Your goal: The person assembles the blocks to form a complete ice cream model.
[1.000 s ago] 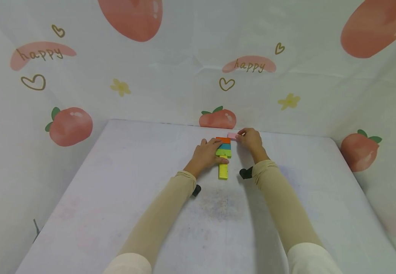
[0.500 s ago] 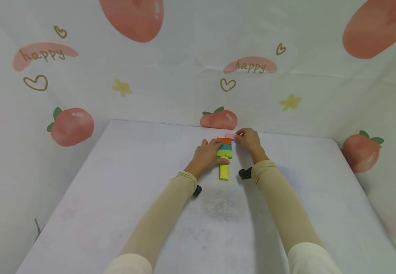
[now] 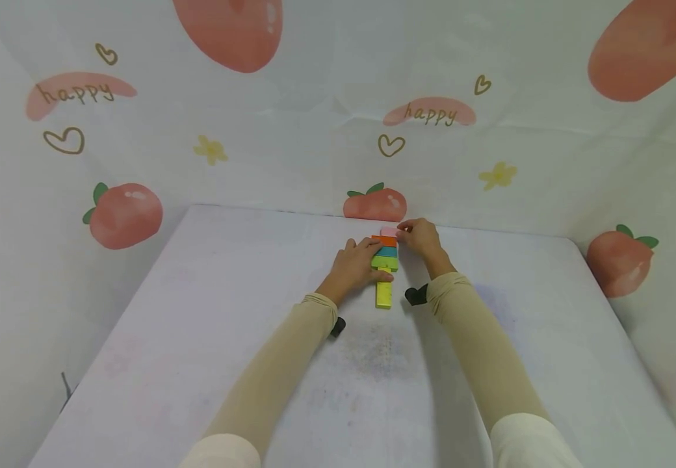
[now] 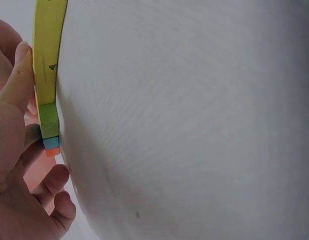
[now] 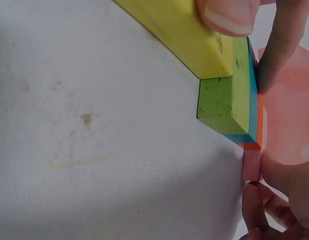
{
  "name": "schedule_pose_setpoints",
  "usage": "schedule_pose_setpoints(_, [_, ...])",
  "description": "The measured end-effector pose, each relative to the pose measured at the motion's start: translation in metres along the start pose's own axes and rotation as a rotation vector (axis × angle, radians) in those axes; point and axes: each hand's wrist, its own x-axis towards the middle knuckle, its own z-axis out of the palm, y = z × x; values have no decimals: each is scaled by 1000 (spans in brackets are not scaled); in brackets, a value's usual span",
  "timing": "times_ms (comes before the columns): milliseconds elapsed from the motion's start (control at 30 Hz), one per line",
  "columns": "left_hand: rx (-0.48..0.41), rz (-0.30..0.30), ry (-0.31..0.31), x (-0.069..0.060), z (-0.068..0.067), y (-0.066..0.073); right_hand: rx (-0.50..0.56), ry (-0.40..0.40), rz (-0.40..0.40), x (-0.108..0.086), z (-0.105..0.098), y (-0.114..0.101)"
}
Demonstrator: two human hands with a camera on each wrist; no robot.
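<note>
A column of toy blocks lies on the table: a long yellow block nearest me, then a green block, a blue block and an orange block. My left hand spans the column from the left, its thumb on the yellow block and a fingertip on the blue and orange blocks. Beyond the orange block, my right hand pinches a small pink block. In the right wrist view the pink block stands against the orange end; whether they touch is hard to tell.
A pale, stained table lies under the blocks. Just behind the pink block rises a white cloth backdrop printed with fruit, hearts and flowers. Each wrist carries a black camera mount, the right one hanging close beside the column.
My right hand has slid the pink block leftward, from beyond the column's right corner to behind the orange block. The left hand stays on the column; the whole view has shifted slightly.
</note>
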Motion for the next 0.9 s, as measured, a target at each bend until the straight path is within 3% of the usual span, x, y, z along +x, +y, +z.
schedule_pose_setpoints(900, [-11, -10, -3, 2, 2, 0, -13, 20, -54, 6, 11, -4])
